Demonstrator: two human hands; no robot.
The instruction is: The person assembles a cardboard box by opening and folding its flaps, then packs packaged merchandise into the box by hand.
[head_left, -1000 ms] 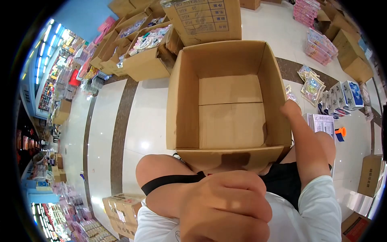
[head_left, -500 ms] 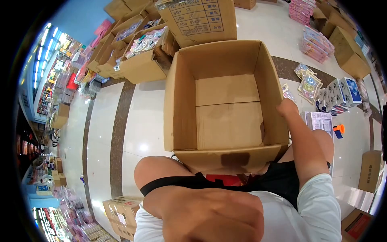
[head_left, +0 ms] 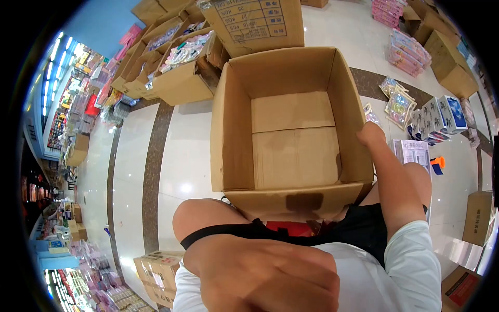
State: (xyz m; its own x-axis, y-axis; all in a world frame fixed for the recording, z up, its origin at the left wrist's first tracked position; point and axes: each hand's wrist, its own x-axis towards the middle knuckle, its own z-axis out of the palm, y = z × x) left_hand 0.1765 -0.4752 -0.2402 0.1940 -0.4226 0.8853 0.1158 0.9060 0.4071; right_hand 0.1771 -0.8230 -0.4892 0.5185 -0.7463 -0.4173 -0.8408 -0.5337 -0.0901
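A large cardboard box [head_left: 294, 156] stands with its top open between my knees, its bare floor showing. At its right rim is my right hand [head_left: 371, 135], closed against the upper edge of the wall; the fingertips are hidden. My left hand [head_left: 270, 270] is very near the camera at the bottom, in front of my chest. Its knuckles are bent and the fingers curl down out of view, so anything in them is hidden.
Behind the box stands a printed carton [head_left: 254, 28]; open cartons [head_left: 184, 78] of packaged goods are at the upper left. To the right lie plastic packets [head_left: 399, 106], upright blue-and-white boxes [head_left: 436, 119] and an orange-and-blue object [head_left: 438, 165]. A taped carton [head_left: 158, 275] sits lower left.
My left hand has shifted slightly down and left close to the camera. The view has tilted a little, while my right hand stays at the box's right rim.
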